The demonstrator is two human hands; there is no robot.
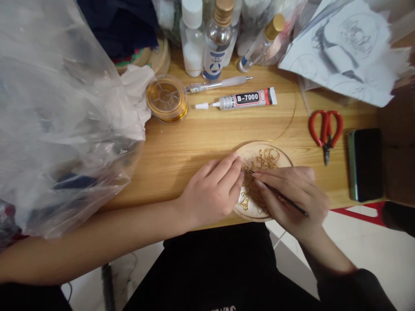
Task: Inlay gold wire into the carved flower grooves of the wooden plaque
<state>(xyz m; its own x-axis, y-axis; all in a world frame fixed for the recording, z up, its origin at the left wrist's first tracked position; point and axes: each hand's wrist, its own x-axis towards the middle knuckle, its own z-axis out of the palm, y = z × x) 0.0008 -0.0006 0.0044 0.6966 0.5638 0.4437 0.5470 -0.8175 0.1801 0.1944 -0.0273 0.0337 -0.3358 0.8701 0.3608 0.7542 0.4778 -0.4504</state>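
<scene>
A round wooden board (244, 149) with a drawn floral pattern lies at the table's front edge. Bent gold wire (268, 158) follows parts of the drawn lines. My left hand (212, 190) grips the board's left side, its curled fingertips on the pattern and its thumb hidden. In a pinch grip, my right hand (293, 198) holds slim dark tweezers (287, 199) slanted over the board. Their tips touch down near the left fingertips; whether they grasp wire there is too small to tell. A loose strand of thin gold wire curves up from the board's far side.
Behind the board lie a gold wire spool (167, 98), a B-7000 glue tube (248, 99) and a pen (220, 84). Bottles (215, 47) stand farther back. Red-handled cutters (326, 131) and a phone (365, 164) are at right. A large plastic bag (61, 112) fills the left.
</scene>
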